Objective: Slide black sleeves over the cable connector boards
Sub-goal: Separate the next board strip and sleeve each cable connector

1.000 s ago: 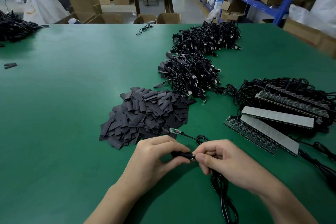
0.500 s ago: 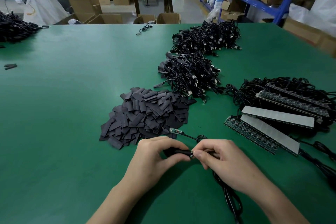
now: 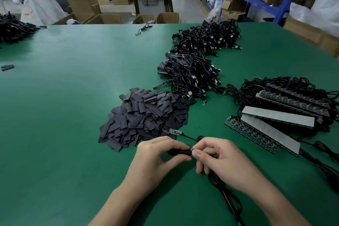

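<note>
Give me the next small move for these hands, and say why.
Probably a last short push of the black sleeve toward the right hand. The left hand pinches the sleeve, the right pinches the cable at the sleeve's end, and no board shows between them, so it looks nearly seated. A bare green board waits beside the sleeve pile.
</note>
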Motion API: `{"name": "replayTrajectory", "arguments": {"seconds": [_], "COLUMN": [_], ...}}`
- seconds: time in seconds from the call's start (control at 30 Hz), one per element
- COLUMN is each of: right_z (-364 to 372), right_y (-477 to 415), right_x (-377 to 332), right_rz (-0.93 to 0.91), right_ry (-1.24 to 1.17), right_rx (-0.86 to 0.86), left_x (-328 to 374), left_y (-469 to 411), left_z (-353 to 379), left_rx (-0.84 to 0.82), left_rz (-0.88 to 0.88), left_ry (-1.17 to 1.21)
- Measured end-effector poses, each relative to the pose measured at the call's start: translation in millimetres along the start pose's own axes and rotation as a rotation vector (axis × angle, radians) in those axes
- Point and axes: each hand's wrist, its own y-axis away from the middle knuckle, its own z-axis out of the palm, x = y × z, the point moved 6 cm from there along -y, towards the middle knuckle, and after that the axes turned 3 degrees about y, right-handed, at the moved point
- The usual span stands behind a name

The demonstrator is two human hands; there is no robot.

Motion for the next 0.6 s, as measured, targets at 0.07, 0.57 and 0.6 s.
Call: {"name": "replayTrajectory", "arguments": {"seconds": [0.07,0.57,0.6], "right_z": [-2.0,10.0,10.0], "right_y": [0.7,-1.6,-1.6], "right_x": [0.0,0.6,0.4], "right_rz": [-0.007,0.055,0.057], "right_ry": [-0.024,-0.383,-0.383], "right_rx": [-0.002,0.076,0.084], "left_x": [0.3,6.6,6.8], "left_y": [-0.4,0.7,0.7], "left_z": [-1.3,-10.4,-11.0], "left_rx": [0.017,0.223,0.219], "left_rz": [-0.016,-0.02,-0.013], "left_ry": [0.019,-0.159,-0.194]}}
